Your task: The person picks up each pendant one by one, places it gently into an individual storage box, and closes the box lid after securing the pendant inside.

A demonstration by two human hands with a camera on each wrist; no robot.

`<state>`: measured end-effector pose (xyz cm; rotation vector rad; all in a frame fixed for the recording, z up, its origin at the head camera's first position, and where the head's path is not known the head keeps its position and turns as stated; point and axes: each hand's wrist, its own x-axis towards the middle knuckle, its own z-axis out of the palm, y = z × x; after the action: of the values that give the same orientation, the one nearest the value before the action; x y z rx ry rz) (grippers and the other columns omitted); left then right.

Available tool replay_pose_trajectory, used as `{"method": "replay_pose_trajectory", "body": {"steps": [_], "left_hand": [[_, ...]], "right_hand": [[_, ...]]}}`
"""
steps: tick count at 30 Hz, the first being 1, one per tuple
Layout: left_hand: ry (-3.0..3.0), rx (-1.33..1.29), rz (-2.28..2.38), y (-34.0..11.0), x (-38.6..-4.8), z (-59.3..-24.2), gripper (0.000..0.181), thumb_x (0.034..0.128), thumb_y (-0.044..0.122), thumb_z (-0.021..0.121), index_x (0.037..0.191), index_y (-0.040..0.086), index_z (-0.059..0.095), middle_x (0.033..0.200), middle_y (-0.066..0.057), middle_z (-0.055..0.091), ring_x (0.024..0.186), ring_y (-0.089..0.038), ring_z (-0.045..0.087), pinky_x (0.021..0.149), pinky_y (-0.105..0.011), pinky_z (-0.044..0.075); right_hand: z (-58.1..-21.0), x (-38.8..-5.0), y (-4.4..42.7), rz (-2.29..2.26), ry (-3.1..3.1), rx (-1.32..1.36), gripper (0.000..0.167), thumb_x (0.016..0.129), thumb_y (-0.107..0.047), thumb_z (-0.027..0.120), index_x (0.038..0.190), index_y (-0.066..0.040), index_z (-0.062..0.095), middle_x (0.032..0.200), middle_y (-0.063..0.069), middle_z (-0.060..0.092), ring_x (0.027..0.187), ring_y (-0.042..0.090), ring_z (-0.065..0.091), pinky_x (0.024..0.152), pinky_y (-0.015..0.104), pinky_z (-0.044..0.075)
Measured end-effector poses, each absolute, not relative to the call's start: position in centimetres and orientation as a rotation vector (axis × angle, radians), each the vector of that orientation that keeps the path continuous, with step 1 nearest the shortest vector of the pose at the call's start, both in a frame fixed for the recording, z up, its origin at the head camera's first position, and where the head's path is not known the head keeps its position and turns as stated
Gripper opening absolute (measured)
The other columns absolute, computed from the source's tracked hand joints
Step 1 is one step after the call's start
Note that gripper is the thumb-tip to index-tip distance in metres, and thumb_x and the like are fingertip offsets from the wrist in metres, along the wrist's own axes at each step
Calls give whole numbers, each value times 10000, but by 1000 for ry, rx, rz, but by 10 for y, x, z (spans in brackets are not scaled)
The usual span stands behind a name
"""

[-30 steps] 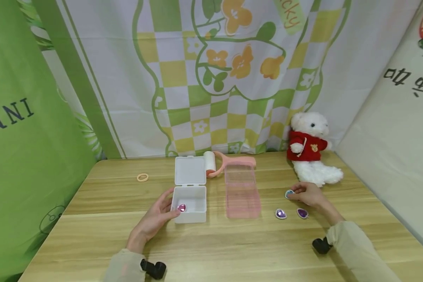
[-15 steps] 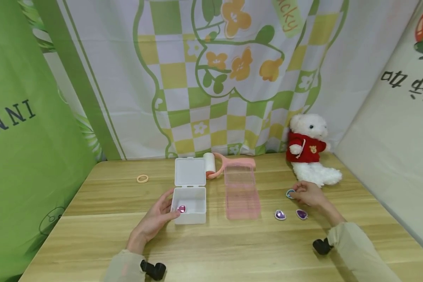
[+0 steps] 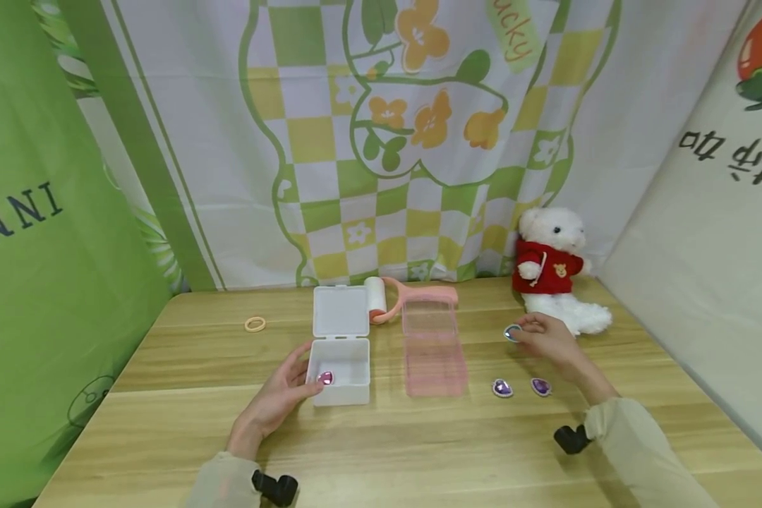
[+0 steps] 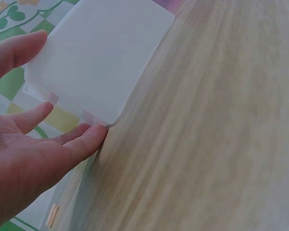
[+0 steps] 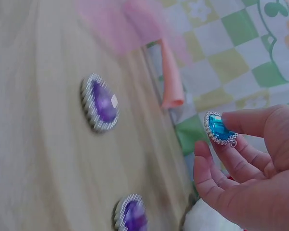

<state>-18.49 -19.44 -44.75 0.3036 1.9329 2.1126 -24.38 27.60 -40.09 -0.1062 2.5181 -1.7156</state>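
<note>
My left hand [image 3: 278, 398] holds the left side of a small white plastic box [image 3: 346, 395], its lid tipped back; the thumb lies at the front left corner, the fingers along the side. Inside the box is a pink gem [image 3: 326, 378]. Between thumb and fingers, my right hand [image 3: 549, 344] pinches a blue teardrop gem pendant [image 5: 218, 129] with a silvery beaded rim and a small ring, raised off the table. Two purple gem pendants, one nearer the box [image 3: 502, 388] and one to its right [image 3: 541, 386], lie on the table below that hand.
Right of the white box stands an opened clear pink box [image 3: 436, 374]. Behind them lies a lint roller [image 3: 419, 293] with a pink handle. A plush bear [image 3: 549, 271] in red sits at the back right, a pale orange ring [image 3: 255, 324] at the left.
My right hand has lifted the blue gem pendant off the table and shifted slightly up and to the left. The left hand stays at the white box.
</note>
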Motion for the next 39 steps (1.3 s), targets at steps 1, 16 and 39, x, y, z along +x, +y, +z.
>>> {"method": "replay_pose_trajectory", "body": {"steps": [1, 16, 39], "left_hand": [[1931, 304, 2113, -195, -185, -448, 835, 860, -24, 641, 1521, 72, 140, 1481, -329, 240, 1315, -421, 323, 994, -341, 397], [1931, 282, 2109, -195, -184, -448, 834, 861, -21, 639, 1522, 85, 142, 1486, -318, 244, 1318, -405, 326, 999, -341, 388], [1938, 289, 2105, -194, -184, -446, 831, 864, -19, 641, 1520, 78, 141, 1481, -318, 255, 1331, -412, 310, 997, -337, 394]], "right_hand": [[-399, -244, 274, -1728, 2506, -117, 402, 925, -162, 637, 1162, 123, 482, 917, 4, 689, 793, 71, 652, 759, 303, 547], [-379, -243, 226, -1822, 2394, -246, 386, 927, -103, 615, 1184, 142, 463, 935, 27, 675, 832, 104, 660, 749, 288, 542], [-376, -247, 129, -1830, 2242, -400, 282, 912, -103, 639, 1113, 59, 525, 928, 65, 651, 858, 225, 655, 761, 379, 531]]}}
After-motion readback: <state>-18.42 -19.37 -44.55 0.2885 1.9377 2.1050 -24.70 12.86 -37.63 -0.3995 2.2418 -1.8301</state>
